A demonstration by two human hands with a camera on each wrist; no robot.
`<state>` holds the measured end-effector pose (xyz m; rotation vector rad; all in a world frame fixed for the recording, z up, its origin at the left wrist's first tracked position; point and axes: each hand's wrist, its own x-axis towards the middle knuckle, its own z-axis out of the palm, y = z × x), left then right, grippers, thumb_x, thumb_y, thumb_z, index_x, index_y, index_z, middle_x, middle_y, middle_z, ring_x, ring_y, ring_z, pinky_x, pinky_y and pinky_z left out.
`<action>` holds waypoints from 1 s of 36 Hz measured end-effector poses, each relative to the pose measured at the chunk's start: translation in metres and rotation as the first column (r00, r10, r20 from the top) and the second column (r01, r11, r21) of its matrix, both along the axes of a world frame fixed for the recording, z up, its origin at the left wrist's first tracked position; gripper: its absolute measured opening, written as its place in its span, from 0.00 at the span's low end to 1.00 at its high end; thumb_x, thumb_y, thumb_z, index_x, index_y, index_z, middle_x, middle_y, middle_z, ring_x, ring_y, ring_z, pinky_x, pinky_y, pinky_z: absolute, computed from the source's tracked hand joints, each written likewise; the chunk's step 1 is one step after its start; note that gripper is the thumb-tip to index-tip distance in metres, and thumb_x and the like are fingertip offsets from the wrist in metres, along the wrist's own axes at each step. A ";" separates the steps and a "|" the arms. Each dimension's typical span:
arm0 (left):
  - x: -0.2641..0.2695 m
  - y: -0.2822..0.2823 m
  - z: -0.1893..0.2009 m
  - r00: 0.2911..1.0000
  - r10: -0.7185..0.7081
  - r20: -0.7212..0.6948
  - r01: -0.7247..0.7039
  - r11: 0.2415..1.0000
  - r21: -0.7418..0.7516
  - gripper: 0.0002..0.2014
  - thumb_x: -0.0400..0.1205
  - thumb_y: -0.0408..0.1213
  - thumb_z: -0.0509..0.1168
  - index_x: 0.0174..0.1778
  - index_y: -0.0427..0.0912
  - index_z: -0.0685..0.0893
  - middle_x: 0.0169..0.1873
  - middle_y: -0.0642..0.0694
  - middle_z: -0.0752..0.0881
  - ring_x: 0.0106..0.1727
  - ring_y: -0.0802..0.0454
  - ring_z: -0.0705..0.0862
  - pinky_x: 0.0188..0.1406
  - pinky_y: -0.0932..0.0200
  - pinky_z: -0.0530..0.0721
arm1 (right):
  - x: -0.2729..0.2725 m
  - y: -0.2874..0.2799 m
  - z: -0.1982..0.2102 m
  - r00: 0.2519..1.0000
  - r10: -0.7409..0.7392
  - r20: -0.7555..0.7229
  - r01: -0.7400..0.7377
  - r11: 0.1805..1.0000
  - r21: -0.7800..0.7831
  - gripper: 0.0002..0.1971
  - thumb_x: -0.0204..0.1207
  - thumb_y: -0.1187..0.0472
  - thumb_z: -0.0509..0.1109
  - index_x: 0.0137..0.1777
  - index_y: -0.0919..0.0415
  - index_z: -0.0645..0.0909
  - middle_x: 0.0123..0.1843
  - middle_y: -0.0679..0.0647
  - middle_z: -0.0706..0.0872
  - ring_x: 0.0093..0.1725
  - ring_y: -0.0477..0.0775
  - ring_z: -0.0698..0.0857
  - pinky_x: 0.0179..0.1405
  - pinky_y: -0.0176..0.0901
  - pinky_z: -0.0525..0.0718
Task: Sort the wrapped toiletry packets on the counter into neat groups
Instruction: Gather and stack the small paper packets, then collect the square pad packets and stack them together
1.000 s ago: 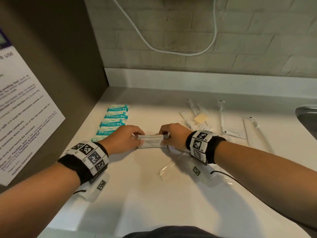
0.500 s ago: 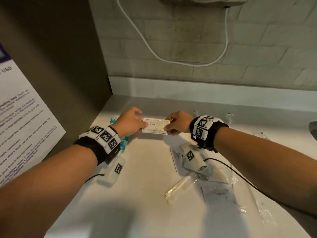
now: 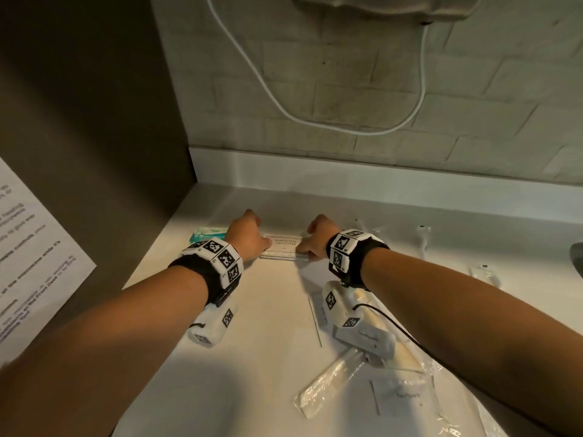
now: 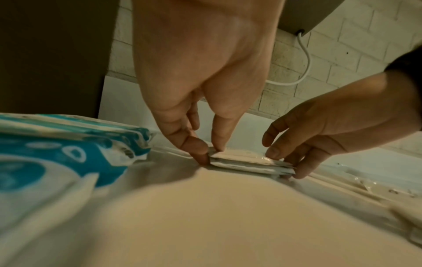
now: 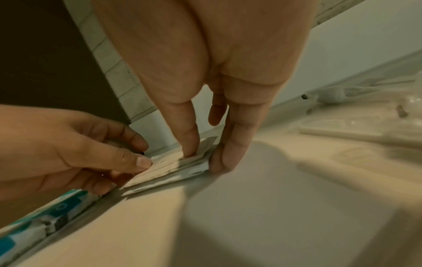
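Note:
A small stack of white shampoo sachets [image 3: 281,247] lies flat on the white counter [image 3: 268,357], near the back, just right of the teal packets [image 3: 208,233]. My left hand [image 3: 257,244] pinches the stack's left end and my right hand [image 3: 304,249] pinches its right end. The left wrist view shows the left hand [image 4: 206,150] with thumb and forefinger on the stack [image 4: 246,162], and the teal packets [image 4: 68,153] close by. In the right wrist view the right hand [image 5: 203,159] has its thumb on top of the stack [image 5: 169,171] and a finger against its edge.
Toothpaste sachets [image 3: 407,395], a toothpaste box [image 3: 367,337] and a clear-wrapped tube [image 3: 331,380] lie at the front right. Wrapped toothbrushes [image 3: 422,238] sit at the back right. A sink rim [image 3: 577,257] is at the far right, a brown side wall [image 3: 94,152] on the left.
Both hands carried the sachet stack away from me toward the back wall and lowered it onto the counter beside the teal packets.

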<state>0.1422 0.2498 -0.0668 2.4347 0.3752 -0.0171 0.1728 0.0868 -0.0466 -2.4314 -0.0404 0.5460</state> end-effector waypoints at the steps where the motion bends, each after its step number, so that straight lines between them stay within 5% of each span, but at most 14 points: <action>1: 0.001 0.000 -0.001 1.000 -0.001 0.002 0.001 1.000 0.008 0.23 0.76 0.37 0.76 0.63 0.38 0.75 0.52 0.39 0.85 0.47 0.45 0.83 0.44 0.57 0.78 | 0.002 0.000 -0.002 1.000 0.008 0.009 -0.008 1.000 -0.012 0.28 0.62 0.63 0.81 0.60 0.64 0.73 0.50 0.61 0.88 0.48 0.63 0.90 0.49 0.57 0.91; 8: 0.002 0.002 -0.001 1.000 -0.018 -0.005 0.019 0.999 0.047 0.22 0.77 0.38 0.75 0.63 0.37 0.74 0.51 0.39 0.85 0.47 0.46 0.81 0.45 0.57 0.76 | 0.003 -0.006 -0.002 0.999 0.014 0.037 -0.012 0.999 -0.051 0.28 0.62 0.57 0.82 0.59 0.61 0.74 0.49 0.58 0.89 0.47 0.61 0.90 0.49 0.56 0.91; 18: -0.009 0.001 0.017 0.997 -0.072 -0.001 0.072 0.997 0.022 0.25 0.79 0.41 0.72 0.69 0.36 0.73 0.60 0.38 0.83 0.61 0.40 0.82 0.56 0.54 0.78 | -0.008 -0.031 0.016 0.984 0.152 0.094 -0.146 0.987 -0.075 0.23 0.72 0.52 0.76 0.63 0.61 0.76 0.52 0.58 0.89 0.49 0.58 0.91 0.54 0.55 0.89; 23: -0.030 -0.025 0.039 0.968 -0.242 0.062 0.245 0.968 -0.052 0.19 0.79 0.41 0.72 0.63 0.41 0.79 0.44 0.50 0.81 0.45 0.52 0.81 0.43 0.61 0.75 | -0.035 -0.076 0.035 0.927 0.365 0.087 -0.338 0.913 -0.228 0.13 0.75 0.55 0.73 0.57 0.53 0.79 0.56 0.52 0.87 0.50 0.53 0.88 0.54 0.48 0.86; 26: -0.045 -0.053 0.044 0.925 -0.377 0.049 0.380 0.922 -0.070 0.16 0.79 0.43 0.73 0.60 0.44 0.81 0.45 0.49 0.84 0.36 0.58 0.81 0.33 0.63 0.75 | -0.061 -0.106 0.044 0.868 0.494 0.048 -0.448 0.821 -0.353 0.12 0.77 0.59 0.70 0.60 0.52 0.81 0.59 0.49 0.86 0.54 0.50 0.84 0.60 0.43 0.82; 33: -0.065 -0.116 0.026 0.827 -0.544 -0.140 0.559 0.823 0.102 0.28 0.77 0.53 0.72 0.70 0.45 0.78 0.62 0.48 0.83 0.61 0.50 0.83 0.61 0.52 0.82 | -0.118 -0.158 0.038 0.837 0.545 -0.038 -0.508 0.751 -0.423 0.19 0.73 0.53 0.75 0.64 0.52 0.79 0.56 0.44 0.82 0.51 0.45 0.78 0.50 0.34 0.73; 36: -0.070 -0.130 0.021 0.790 -0.555 -0.260 0.610 0.754 0.244 0.29 0.78 0.57 0.69 0.69 0.41 0.78 0.65 0.44 0.80 0.62 0.45 0.81 0.58 0.51 0.81 | -0.137 -0.171 0.031 0.838 0.544 -0.040 -0.502 0.742 -0.445 0.22 0.71 0.50 0.77 0.65 0.49 0.80 0.59 0.45 0.81 0.52 0.45 0.77 0.53 0.35 0.75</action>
